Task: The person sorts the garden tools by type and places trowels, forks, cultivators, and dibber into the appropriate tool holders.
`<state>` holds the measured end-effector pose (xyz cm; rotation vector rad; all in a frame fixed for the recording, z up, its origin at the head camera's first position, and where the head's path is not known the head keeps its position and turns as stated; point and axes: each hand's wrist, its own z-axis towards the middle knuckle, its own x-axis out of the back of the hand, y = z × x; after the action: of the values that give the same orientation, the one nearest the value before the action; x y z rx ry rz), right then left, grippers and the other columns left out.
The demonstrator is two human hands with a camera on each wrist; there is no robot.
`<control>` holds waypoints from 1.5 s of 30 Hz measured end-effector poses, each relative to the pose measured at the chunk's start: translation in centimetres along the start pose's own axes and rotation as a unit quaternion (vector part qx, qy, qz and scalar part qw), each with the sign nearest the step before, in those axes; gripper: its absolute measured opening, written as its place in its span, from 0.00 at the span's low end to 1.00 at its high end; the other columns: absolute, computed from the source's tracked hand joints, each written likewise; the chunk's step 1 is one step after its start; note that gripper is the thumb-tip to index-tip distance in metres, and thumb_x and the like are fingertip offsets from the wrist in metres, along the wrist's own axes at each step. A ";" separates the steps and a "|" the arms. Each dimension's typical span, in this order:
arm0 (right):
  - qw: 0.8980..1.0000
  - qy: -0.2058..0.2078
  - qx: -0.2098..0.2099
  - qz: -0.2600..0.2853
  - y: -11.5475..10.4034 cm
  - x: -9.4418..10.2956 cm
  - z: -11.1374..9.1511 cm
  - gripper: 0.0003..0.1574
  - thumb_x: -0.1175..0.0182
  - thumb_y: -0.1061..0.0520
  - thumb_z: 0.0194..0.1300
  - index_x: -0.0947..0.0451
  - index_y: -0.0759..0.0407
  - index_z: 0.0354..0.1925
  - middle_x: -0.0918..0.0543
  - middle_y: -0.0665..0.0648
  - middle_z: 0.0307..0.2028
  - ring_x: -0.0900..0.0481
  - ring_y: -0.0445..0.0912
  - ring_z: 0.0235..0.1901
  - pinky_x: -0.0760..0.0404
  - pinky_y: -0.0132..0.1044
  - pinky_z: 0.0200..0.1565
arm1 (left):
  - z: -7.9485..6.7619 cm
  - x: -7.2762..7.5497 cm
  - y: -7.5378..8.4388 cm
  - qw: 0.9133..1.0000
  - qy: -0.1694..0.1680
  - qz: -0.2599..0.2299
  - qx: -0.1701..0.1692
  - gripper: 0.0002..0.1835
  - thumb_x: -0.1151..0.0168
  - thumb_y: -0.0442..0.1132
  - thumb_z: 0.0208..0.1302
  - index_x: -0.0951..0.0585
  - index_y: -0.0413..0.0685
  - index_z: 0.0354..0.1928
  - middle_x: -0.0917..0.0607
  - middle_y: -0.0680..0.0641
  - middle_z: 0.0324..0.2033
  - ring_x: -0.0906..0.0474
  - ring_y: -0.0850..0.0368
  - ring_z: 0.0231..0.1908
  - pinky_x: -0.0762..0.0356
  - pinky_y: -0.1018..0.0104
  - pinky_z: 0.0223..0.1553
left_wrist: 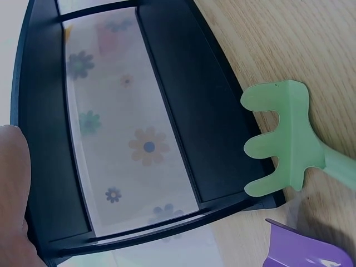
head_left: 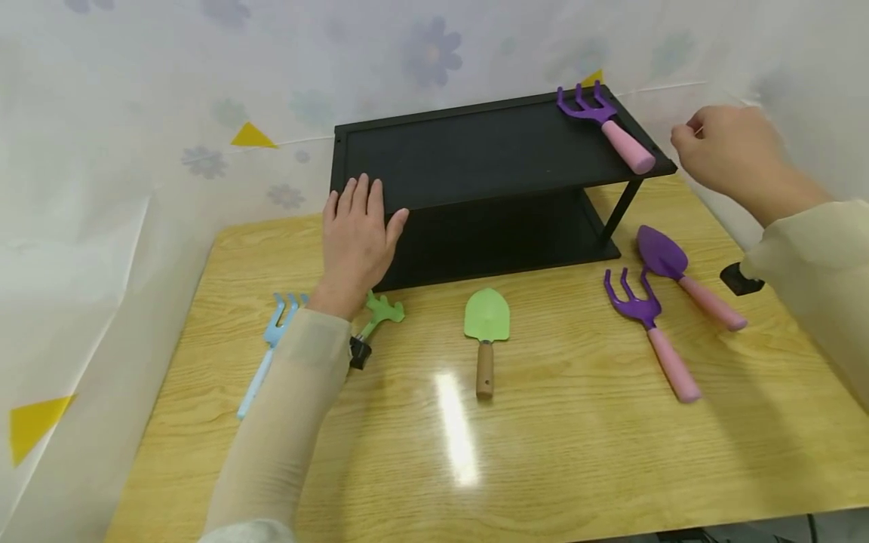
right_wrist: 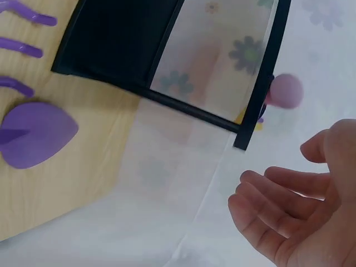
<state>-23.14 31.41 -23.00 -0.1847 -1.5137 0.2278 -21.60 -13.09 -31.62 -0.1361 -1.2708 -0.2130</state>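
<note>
My left hand [head_left: 357,245] rests on the near left corner of a black two-tier rack [head_left: 468,151], its fingers straight on the top shelf. To the right of the rack, my right hand [head_left: 740,154] hangs in the air with fingers loosely curled and nothing in them, as the right wrist view also shows. A purple hand fork with a pink handle [head_left: 627,147] lies on the top shelf's right end, nearest that hand. Below the left wrist, a green hand rake [left_wrist: 295,136] lies on the table, partly hidden by the arm in the head view.
On the wooden table [head_left: 543,452] lie a light blue fork [head_left: 258,377], a green trowel [head_left: 486,317], another purple fork [head_left: 672,362] and a purple trowel [head_left: 661,253]. A purple piece [left_wrist: 306,250] shows beside the green rake. Flower-patterned sheeting [head_left: 428,53] hangs behind the rack.
</note>
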 end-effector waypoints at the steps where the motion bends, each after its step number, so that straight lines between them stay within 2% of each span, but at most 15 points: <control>1: 1.000 0.005 0.001 0.001 0.3 0.0 -0.1 0.29 0.66 0.49 0.71 0.28 0.72 0.39 0.26 0.70 0.33 0.32 0.61 0.32 0.36 0.48 0.29 | 0.0 0.0 -0.1 1.000 -0.001 0.000 0.000 0.41 0.78 0.65 0.71 0.50 0.44 0.75 0.48 0.42 0.73 0.55 0.47 0.73 0.65 0.51 0.71; 4: 1.000 0.020 0.005 -0.002 1.2 -0.1 -0.3 0.27 0.66 0.49 0.71 0.30 0.68 0.30 0.28 0.66 0.25 0.35 0.58 0.27 0.40 0.45 0.27 | 0.0 0.0 -0.1 1.000 0.000 0.000 0.001 0.41 0.78 0.65 0.71 0.50 0.44 0.75 0.48 0.42 0.73 0.55 0.46 0.73 0.65 0.51 0.71; 9: 1.000 0.031 0.002 -0.003 2.4 -0.5 -1.2 0.27 0.66 0.50 0.71 0.32 0.66 0.24 0.31 0.61 0.17 0.38 0.54 0.20 0.41 0.44 0.25 | 0.1 -0.1 -0.1 1.000 0.004 0.002 0.000 0.41 0.79 0.66 0.71 0.49 0.44 0.75 0.48 0.42 0.73 0.55 0.47 0.72 0.65 0.51 0.71; 12: 0.999 0.041 0.009 -0.014 3.1 -0.9 -1.9 0.27 0.65 0.52 0.71 0.28 0.68 0.27 0.28 0.62 0.18 0.37 0.53 0.18 0.39 0.43 0.24 | 0.1 -0.1 -0.1 1.000 0.010 0.002 -0.001 0.41 0.78 0.66 0.71 0.48 0.44 0.75 0.47 0.42 0.73 0.54 0.47 0.72 0.64 0.51 0.71; 16: 0.998 0.047 0.021 -0.025 4.1 -1.8 -2.9 0.27 0.63 0.54 0.70 0.23 0.74 0.35 0.22 0.70 0.27 0.31 0.56 0.22 0.36 0.44 0.26 | 0.0 -0.1 -0.1 1.000 0.024 -0.001 -0.003 0.41 0.77 0.65 0.72 0.47 0.44 0.74 0.46 0.41 0.72 0.53 0.46 0.72 0.63 0.50 0.71; 18: 0.999 0.044 0.020 -0.024 4.5 -2.3 -3.4 0.27 0.62 0.55 0.70 0.22 0.76 0.38 0.21 0.74 0.34 0.28 0.59 0.26 0.33 0.48 0.28 | 0.0 -0.1 -0.1 1.000 0.027 -0.001 -0.004 0.41 0.76 0.65 0.72 0.46 0.43 0.74 0.45 0.41 0.72 0.52 0.46 0.72 0.62 0.50 0.71; 23: 1.000 0.015 -0.001 -0.006 5.4 -3.5 -4.5 0.27 0.61 0.55 0.69 0.24 0.78 0.43 0.23 0.78 0.41 0.25 0.65 0.33 0.29 0.60 0.35 | 0.0 0.0 -0.3 1.000 0.026 0.000 -0.004 0.41 0.77 0.65 0.72 0.46 0.43 0.74 0.45 0.41 0.72 0.52 0.46 0.72 0.62 0.50 0.71; 28: 1.000 -0.011 -0.014 -0.006 6.2 -4.7 -5.2 0.28 0.60 0.52 0.70 0.26 0.75 0.46 0.23 0.76 0.42 0.25 0.64 0.34 0.29 0.59 0.35 | -0.1 0.0 -0.4 1.000 0.023 -0.004 -0.002 0.41 0.76 0.65 0.72 0.47 0.43 0.74 0.46 0.41 0.72 0.53 0.46 0.72 0.63 0.50 0.71; 33: 0.999 -0.032 -0.005 0.003 7.1 -6.1 -5.9 0.27 0.60 0.52 0.70 0.27 0.76 0.47 0.24 0.77 0.43 0.27 0.66 0.37 0.30 0.58 0.36 | -0.1 0.1 -0.3 1.000 0.016 -0.003 0.000 0.41 0.77 0.65 0.72 0.48 0.44 0.74 0.47 0.42 0.73 0.54 0.47 0.72 0.64 0.51 0.71; 39: 0.996 -0.083 -0.008 0.017 8.6 -7.8 -7.0 0.31 0.60 0.48 0.72 0.30 0.77 0.50 0.27 0.80 0.46 0.28 0.70 0.42 0.29 0.62 0.40 | -0.1 0.1 -0.1 1.000 0.016 -0.008 -0.002 0.41 0.77 0.65 0.71 0.48 0.44 0.74 0.47 0.41 0.73 0.54 0.47 0.72 0.63 0.51 0.71; 45: 0.992 -0.129 0.001 0.010 9.8 -9.8 -7.6 0.32 0.57 0.50 0.71 0.33 0.81 0.51 0.26 0.83 0.45 0.27 0.73 0.43 0.28 0.62 0.40 | 0.0 0.3 -0.2 1.000 0.027 -0.010 -0.003 0.41 0.76 0.65 0.72 0.46 0.43 0.74 0.45 0.41 0.72 0.53 0.46 0.72 0.63 0.50 0.71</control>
<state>-16.32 38.49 -35.37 -0.1746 -1.7683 0.2772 -21.58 -13.34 -31.38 -0.1219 -1.2177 -0.2364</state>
